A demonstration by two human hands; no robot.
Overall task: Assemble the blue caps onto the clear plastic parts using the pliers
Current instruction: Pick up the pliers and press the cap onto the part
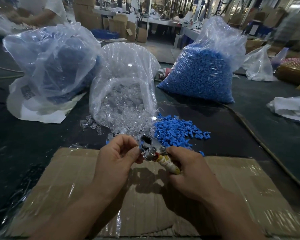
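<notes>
Hidden in the grip
The right hand (189, 170) covers most of the handles of the pliers (151, 148); the left hand (119, 155) hides all but a blue sliver of the piece (141, 146) it pinches.

1. No word, number or brand can be read anywhere in the frame
2. The one piece of print in view is a printed label (27, 92), low on the left side of the large clear bag (50, 66) at the left of the frame; it shows a dark square code pattern with some lines of print beside it, all too blurred to make out
</notes>
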